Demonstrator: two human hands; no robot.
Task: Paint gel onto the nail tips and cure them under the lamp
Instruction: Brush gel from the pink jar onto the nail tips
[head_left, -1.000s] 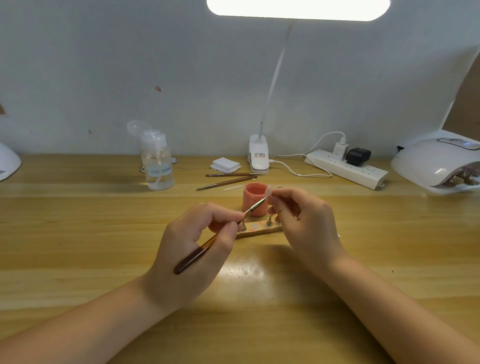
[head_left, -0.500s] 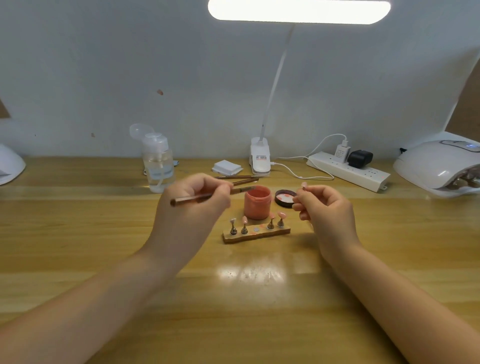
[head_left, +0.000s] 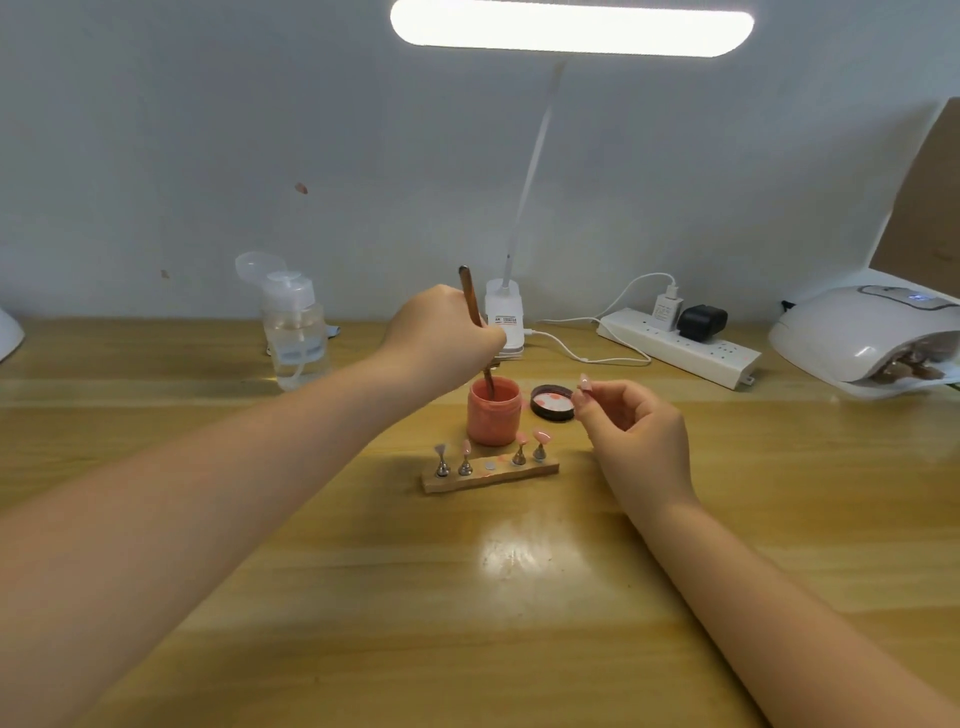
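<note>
A pale grey-white wall (head_left: 208, 130) with a few small marks rises behind the wooden surface (head_left: 467, 597). A lit bar lamp (head_left: 571, 28) glares overhead, mirrored on the wood. At the right edge leans what may be a brown board (head_left: 924, 197).

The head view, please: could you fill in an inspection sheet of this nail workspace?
Surface: wooden table, glare patch.
Job's things: brush dipped in gel pot; lid beside; wooden stand with four tips, one empty spot; curing lamp.
Clutter: pump bottle.
Hands: left hand grips brush; right hand pinches nail tip.
Cables: power strip, white cable.
Surroundings: desk lamp, wall.
</note>
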